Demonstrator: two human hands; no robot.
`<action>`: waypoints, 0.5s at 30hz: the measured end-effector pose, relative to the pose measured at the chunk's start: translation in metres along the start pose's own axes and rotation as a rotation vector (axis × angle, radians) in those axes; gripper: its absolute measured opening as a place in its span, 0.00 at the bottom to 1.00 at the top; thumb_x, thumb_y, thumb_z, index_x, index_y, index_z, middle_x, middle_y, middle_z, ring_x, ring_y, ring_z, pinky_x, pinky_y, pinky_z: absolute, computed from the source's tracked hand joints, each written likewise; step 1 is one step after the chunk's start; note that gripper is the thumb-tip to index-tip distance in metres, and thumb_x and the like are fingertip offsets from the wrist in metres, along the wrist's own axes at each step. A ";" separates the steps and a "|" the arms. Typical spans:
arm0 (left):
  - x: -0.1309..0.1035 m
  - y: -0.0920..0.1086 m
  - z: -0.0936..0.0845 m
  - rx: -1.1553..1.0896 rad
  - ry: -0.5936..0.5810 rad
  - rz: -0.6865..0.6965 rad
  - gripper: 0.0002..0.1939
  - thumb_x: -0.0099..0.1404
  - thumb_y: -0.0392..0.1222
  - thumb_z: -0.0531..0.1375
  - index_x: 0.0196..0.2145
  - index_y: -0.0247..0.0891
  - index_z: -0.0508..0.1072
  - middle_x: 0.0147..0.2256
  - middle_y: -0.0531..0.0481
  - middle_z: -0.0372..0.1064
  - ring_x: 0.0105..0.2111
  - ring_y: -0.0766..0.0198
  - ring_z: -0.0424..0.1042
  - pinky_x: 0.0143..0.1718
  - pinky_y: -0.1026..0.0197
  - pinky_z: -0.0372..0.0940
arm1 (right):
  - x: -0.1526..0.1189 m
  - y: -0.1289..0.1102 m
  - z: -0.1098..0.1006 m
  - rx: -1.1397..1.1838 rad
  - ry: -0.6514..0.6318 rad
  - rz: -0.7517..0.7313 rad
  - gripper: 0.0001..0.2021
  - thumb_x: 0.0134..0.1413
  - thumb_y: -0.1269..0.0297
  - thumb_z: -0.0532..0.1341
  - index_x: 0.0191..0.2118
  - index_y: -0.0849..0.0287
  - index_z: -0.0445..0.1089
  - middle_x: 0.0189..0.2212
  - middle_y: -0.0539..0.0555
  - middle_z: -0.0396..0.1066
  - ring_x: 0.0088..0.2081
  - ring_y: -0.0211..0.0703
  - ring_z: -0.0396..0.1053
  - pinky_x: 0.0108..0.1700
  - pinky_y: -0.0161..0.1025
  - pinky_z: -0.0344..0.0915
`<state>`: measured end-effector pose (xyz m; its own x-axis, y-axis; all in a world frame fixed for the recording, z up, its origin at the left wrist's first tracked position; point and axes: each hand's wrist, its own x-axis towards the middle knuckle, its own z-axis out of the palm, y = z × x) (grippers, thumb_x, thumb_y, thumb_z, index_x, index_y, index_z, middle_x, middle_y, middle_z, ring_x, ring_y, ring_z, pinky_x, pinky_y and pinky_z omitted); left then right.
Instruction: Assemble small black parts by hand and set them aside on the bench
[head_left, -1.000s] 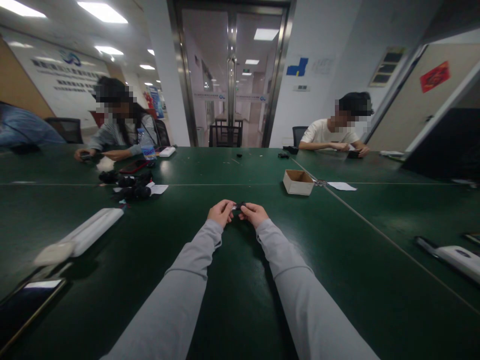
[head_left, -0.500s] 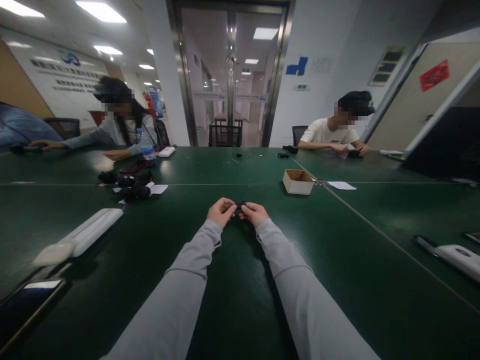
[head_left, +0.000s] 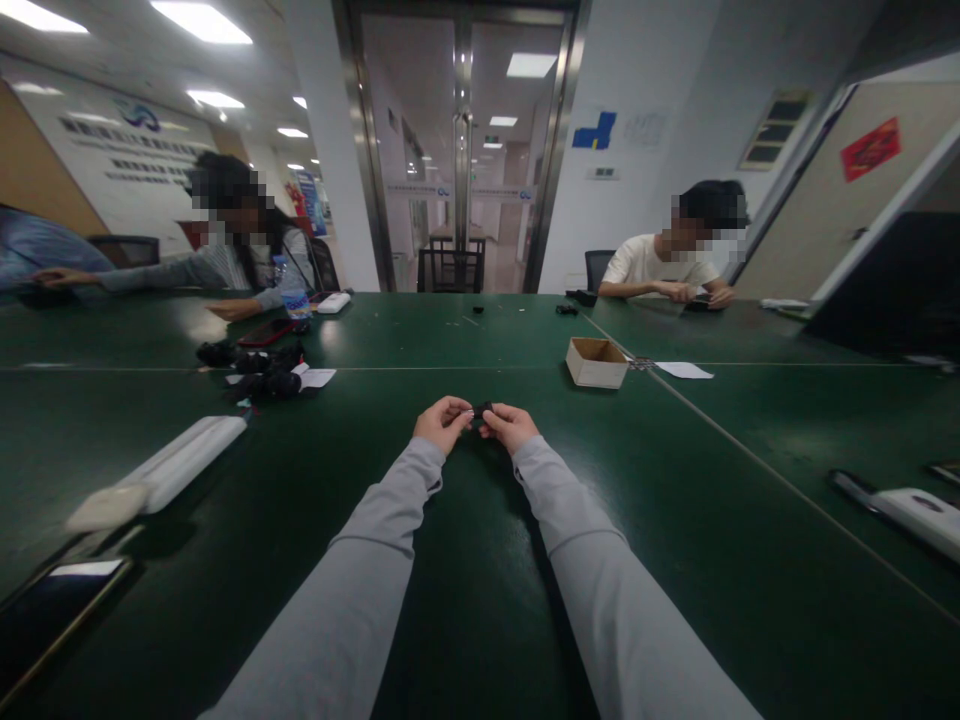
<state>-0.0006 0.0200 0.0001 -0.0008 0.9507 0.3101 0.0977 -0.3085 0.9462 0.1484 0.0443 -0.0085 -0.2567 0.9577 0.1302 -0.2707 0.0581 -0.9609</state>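
Observation:
A small black object (head_left: pixel 481 410) is pinched between my two hands, just above the green table (head_left: pixel 480 560). My left hand (head_left: pixel 441 422) grips its left end with thumb and fingertips. At its right end, the thumb and fingers of my right hand (head_left: pixel 510 426) are closed on it. The fingertips hide part of the object, so its exact shape is too small to tell. Both hands are close together near the middle of the view.
An open box (head_left: pixel 597 364) stands right of my hands, near a white paper (head_left: pixel 684 370). Black items (head_left: pixel 270 384), a bottle (head_left: pixel 294 292) and a long white case (head_left: pixel 187 462) lie or stand left. Two people sit across the table; another person's sleeve shows far left.
My hands stay almost in place around the black object, a little more of which shows. The hand of the person at the left has moved further left.

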 end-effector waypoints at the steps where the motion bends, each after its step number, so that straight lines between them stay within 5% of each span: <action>1: 0.000 0.001 0.000 -0.012 -0.009 -0.014 0.14 0.51 0.45 0.60 0.33 0.34 0.68 0.27 0.48 0.69 0.25 0.66 0.70 0.23 0.67 0.63 | 0.000 0.000 0.000 -0.001 -0.002 -0.001 0.23 0.27 0.54 0.71 0.30 0.65 0.69 0.21 0.51 0.68 0.20 0.35 0.65 0.25 0.33 0.65; 15: 0.001 0.007 0.000 0.052 -0.003 -0.220 0.18 0.53 0.54 0.58 0.26 0.32 0.69 0.19 0.48 0.68 0.17 0.67 0.68 0.17 0.68 0.61 | -0.002 -0.001 0.001 -0.037 -0.012 -0.023 0.22 0.28 0.54 0.70 0.30 0.65 0.70 0.23 0.51 0.68 0.20 0.34 0.64 0.25 0.33 0.64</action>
<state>0.0004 0.0185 0.0070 -0.0251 0.9951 0.0962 0.1462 -0.0915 0.9850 0.1480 0.0423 -0.0072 -0.2618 0.9527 0.1547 -0.2422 0.0903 -0.9660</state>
